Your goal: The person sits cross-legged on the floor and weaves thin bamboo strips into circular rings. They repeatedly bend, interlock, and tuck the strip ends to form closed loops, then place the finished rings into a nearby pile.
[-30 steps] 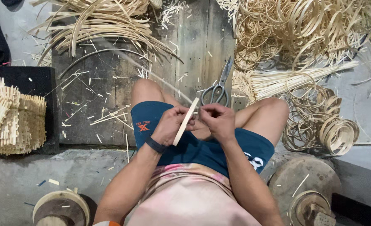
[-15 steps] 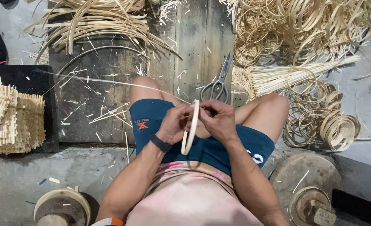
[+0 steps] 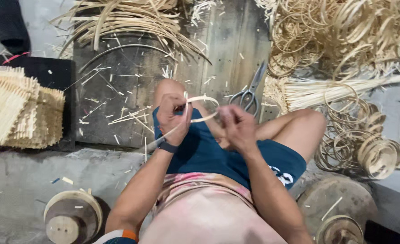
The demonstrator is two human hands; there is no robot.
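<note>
Above the person's lap, the left hand (image 3: 173, 113) gripped a thin bamboo strip (image 3: 201, 108), fingers closed around it, with the strip bent into a loop between both hands. One end trailed down past the left wrist. Just beside it, the right hand (image 3: 236, 126) pinched the loop's other end, fingers curled tight, though blur hid the exact hold. Scissors (image 3: 250, 92) lay on the dark wooden board (image 3: 118, 90) near the right knee. Finished rings (image 3: 371, 149) sat piled to the right, and woven mats (image 3: 19, 108) were stacked at left.
</note>
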